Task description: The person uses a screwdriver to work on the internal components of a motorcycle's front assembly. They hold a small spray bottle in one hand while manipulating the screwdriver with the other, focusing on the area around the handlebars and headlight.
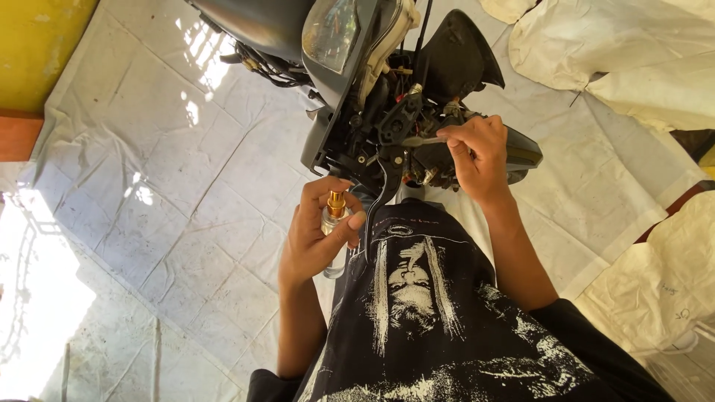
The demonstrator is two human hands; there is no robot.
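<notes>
Nearest me I see my left hand [316,234] wrapped around a small clear glass spray bottle with a gold-coloured metal neck [334,223], fingers closed on its body and the thumb lying across its front; I cannot tell what, if anything, is inside it. The bottle sits just below the stripped black handlebar assembly of a motorcycle [387,123], beside its dangling black brake lever [381,201]. Further up, my right hand [477,156] rests against the right side of that assembly, fingertips pinching a thin silver metal tool [421,139] whose tip points into the exposed parts. Beyond the assembly lies the clear headlamp lens [331,30]. Under it spreads a creased white sheet on the floor [186,193].
</notes>
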